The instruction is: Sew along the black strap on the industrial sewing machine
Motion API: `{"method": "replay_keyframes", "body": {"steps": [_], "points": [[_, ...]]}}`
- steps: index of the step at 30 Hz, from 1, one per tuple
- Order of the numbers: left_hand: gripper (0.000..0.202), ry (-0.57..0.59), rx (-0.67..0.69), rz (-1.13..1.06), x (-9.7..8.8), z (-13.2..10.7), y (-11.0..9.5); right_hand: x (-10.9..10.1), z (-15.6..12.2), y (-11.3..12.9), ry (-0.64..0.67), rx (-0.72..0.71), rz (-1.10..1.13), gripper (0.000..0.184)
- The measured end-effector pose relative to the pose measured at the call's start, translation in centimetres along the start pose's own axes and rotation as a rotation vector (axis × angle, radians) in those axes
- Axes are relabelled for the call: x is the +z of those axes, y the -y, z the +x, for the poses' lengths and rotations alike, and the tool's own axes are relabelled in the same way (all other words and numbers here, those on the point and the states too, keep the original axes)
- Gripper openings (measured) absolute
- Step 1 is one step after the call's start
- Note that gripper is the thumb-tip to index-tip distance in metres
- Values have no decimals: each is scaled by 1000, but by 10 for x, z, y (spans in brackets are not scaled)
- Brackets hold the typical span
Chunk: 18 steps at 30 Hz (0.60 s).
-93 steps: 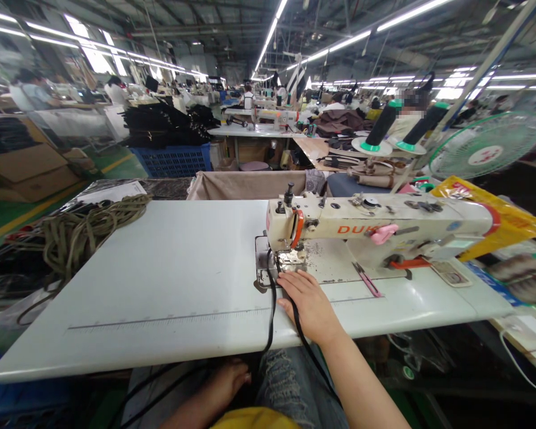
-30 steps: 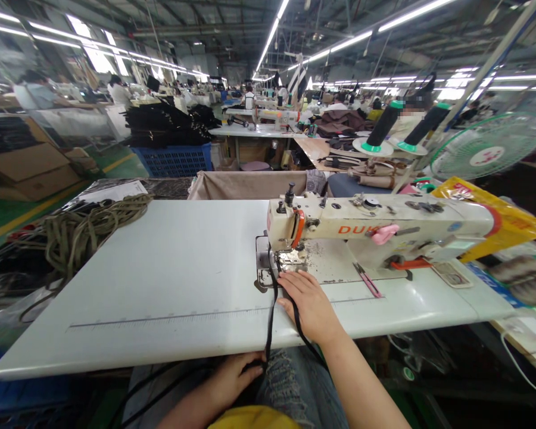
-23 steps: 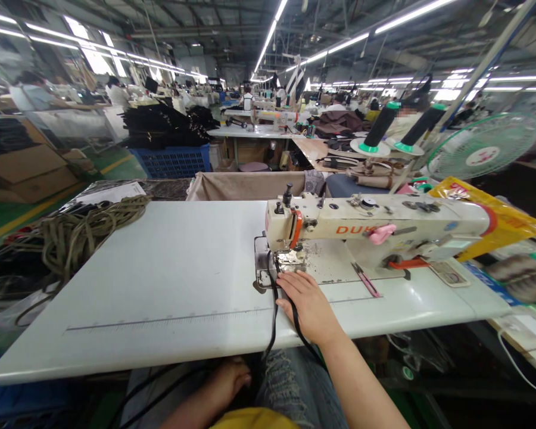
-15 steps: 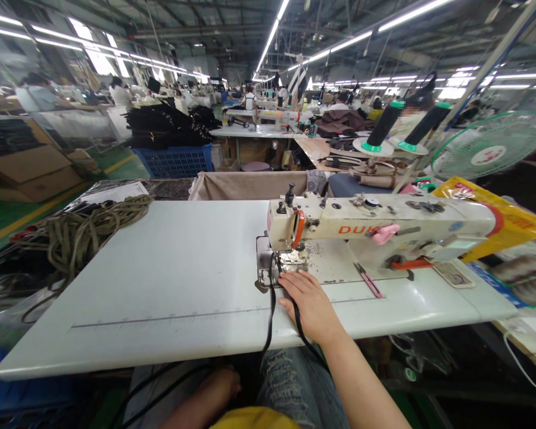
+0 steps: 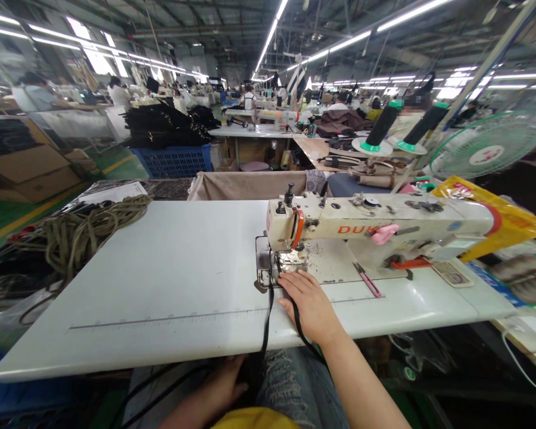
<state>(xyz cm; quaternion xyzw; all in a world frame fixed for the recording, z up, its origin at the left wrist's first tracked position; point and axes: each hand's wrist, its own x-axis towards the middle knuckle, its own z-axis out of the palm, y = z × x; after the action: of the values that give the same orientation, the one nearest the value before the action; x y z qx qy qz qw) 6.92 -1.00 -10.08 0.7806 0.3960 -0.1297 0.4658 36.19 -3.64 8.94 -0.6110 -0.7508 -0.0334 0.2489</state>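
Observation:
A cream sewing machine [image 5: 375, 229] stands on the white table [image 5: 161, 280]. A narrow black strap [image 5: 266, 322] runs from under its presser foot toward me and drops over the table's near edge. My right hand [image 5: 310, 310] lies flat on the table just in front of the needle plate. Its fingers are stretched out over a second run of the strap. My left hand [image 5: 218, 393] is below the table edge, over my lap, reaching toward the hanging strap. Its fingertips are in shadow, so I cannot tell whether it grips the strap.
A tangle of olive cord [image 5: 80, 232] lies at the table's left edge. A beige cloth bin [image 5: 245, 183] sits behind the table. At right are two black thread cones [image 5: 384, 122], a green fan [image 5: 486, 146] and a yellow bag [image 5: 504, 217]. Other people work far behind.
My left hand rose to the strap at the table edge, dropped back toward my lap, and is now reaching up again. My right hand has stayed in place.

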Motion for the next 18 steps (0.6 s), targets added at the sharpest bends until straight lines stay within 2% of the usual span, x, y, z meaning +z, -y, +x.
{"method": "replay_keyframes", "body": {"steps": [3, 5, 7, 9, 12, 18], "points": [[82, -91, 111, -68, -4, -4, -18, 0, 0, 0, 1, 2, 6, 35], [62, -126, 238, -162, -10, -7, -34, -1, 0, 1, 5, 0, 9, 36], [40, -91, 370, -242, -15, -9, -47, -2, 0, 1, 8, 3, 12, 36], [38, -48, 421, -240, -16, -8, -51, -2, 0, 1, 13, 10, 15, 36], [34, -43, 306, -92, -10, -1, -38, -3, 0, 2, 13, 18, 16, 36], [23, 16, 75, 79, 8, 9, 9, -2, -1, 1, -10, 4, 7, 36]]}}
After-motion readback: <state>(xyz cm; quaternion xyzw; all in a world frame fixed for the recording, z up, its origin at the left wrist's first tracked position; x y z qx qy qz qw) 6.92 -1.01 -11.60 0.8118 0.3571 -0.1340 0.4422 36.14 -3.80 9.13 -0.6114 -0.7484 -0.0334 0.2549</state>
